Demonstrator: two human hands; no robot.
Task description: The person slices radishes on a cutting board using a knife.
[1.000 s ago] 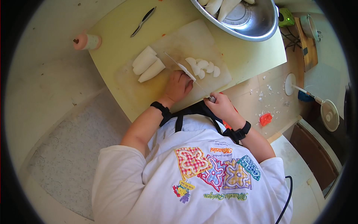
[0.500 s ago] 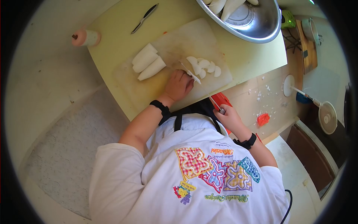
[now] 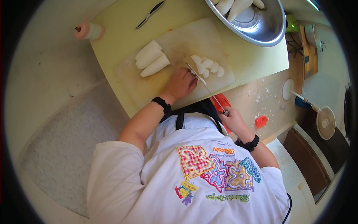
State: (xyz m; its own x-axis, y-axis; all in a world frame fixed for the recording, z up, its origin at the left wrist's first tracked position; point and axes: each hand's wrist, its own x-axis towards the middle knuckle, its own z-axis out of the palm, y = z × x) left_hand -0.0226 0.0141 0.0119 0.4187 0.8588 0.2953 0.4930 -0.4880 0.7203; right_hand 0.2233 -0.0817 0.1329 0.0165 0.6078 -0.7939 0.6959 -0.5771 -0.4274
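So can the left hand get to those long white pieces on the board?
Probably yes: the long white pieces lie on the cutting board close to the left hand, with nothing standing between. The knife, held in the right hand, is on its other side.

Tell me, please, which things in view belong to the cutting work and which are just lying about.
Likely in the job:
- knife, in the right hand
- cutting board
- long white pieces and thin slices on it
- probably the metal bowl

Seemingly lying about:
- pink bottle
- slim dark tool, in neither hand
- red item on the floor
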